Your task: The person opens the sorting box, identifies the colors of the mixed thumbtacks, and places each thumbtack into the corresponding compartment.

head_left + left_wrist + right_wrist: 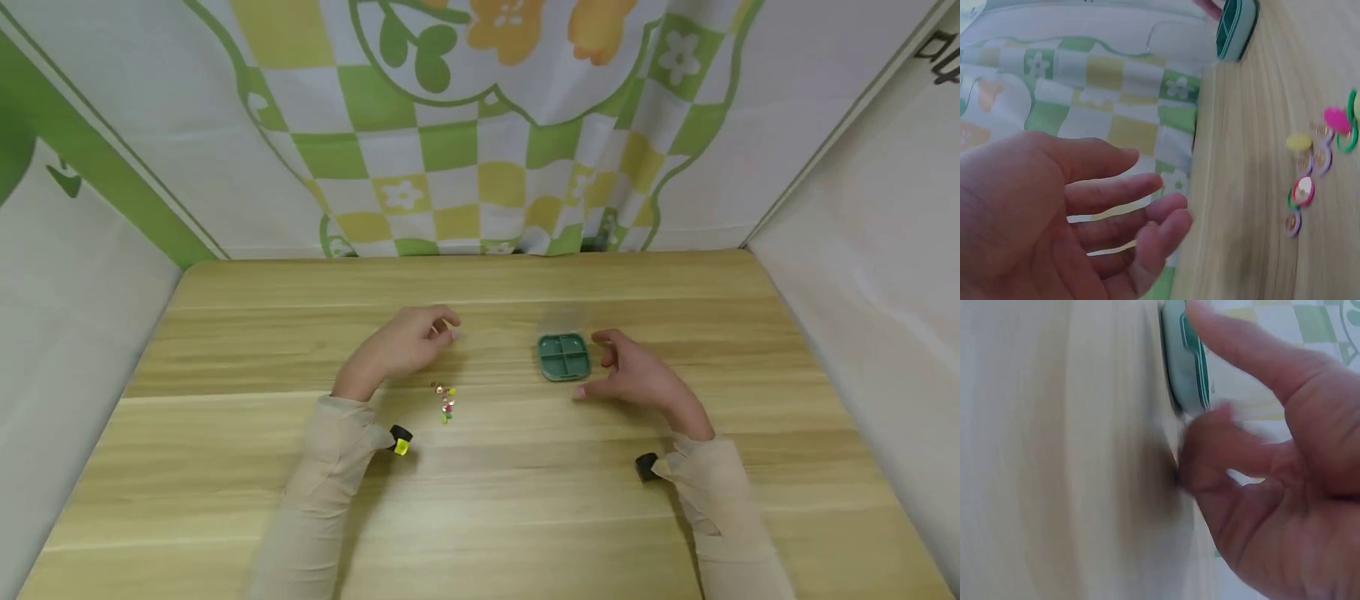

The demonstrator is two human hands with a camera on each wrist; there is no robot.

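Green box (565,356), four compartments, transparent lid (565,317) raised on its far side.

Head view: the box sits on a wood-grain table (510,508), right of centre, between the hands and much closer to the right hand (641,377). That hand stands just right of the box, thumb toward the near side, forefinger toward the right edge; fingers bent, slack, clasping nothing. The left hand (405,340) lies well left of the box, palm turned inward, fingers loosely bent and unloaded. Small coloured trinkets (447,408) form a cluster on the near right of the left hand. Pale sleeves (326,475) cover both forearms, which reach from the near side.

Left wrist view: left fingers spread a little, thumb apart from them; trinkets include purple and green loops, a pink oval (1337,119) and a yellow oval (1298,142).

Right wrist view: thumb extended by the box, contact uncertain; fingers curled loosely, partly blurred.
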